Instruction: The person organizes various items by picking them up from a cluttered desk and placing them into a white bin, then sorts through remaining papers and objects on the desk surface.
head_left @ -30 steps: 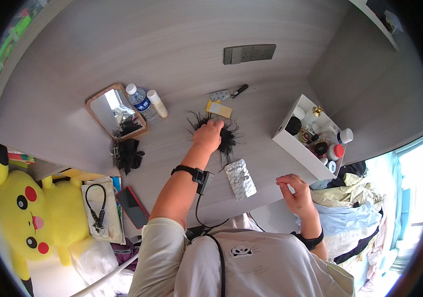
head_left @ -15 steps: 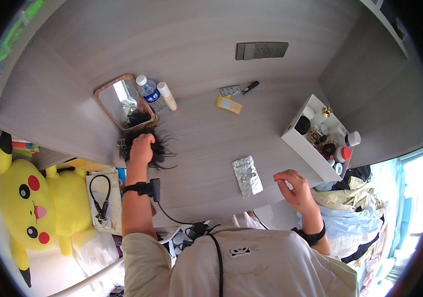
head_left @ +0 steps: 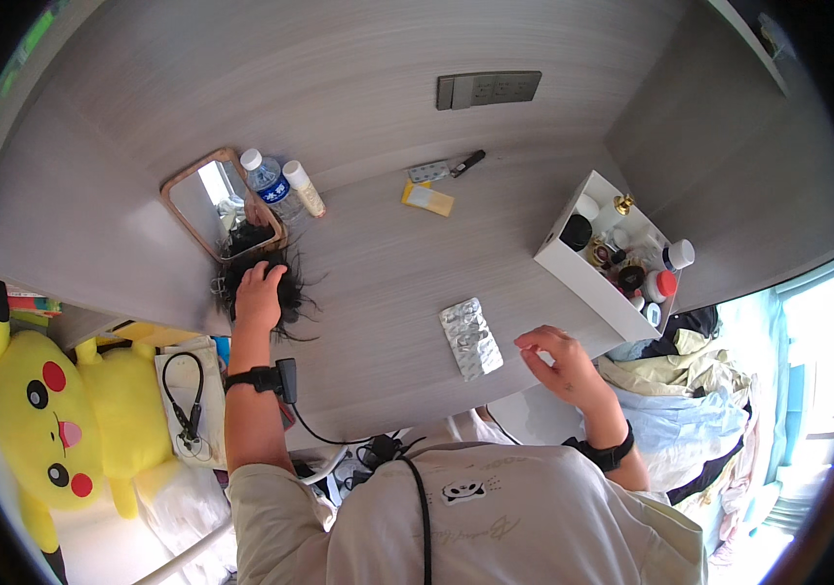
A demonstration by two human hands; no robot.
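At the left of the desk, my left hand (head_left: 259, 294) rests on a black, tousled hairpiece (head_left: 291, 297) with loose strands spreading over the surface. Its fingers look stretched out and a little apart, not wrapped round the hair. A wood-framed mirror (head_left: 180, 204) leans just behind the hairpiece and reflects part of it. My right hand (head_left: 561, 359) hovers near the desk's front edge, holding nothing, with its fingers loosely bent and apart from the thumb. To the left of that hand lies a silver blister pack (head_left: 470, 338), not touched by it.
Beside the mirror stand a clear water bottle (head_left: 271, 185) and a slim white-capped bottle (head_left: 306, 191). A yellow packet (head_left: 427, 199), a small blister strip (head_left: 427, 173) and a black pen-like item (head_left: 469, 163) lie farther back. A white box (head_left: 587, 292) of jars sits at right.
My left hand's fingers have straightened and loosened on the hairpiece. The whole scene has shifted slightly left in the view. My right hand stays beside the blister pack.
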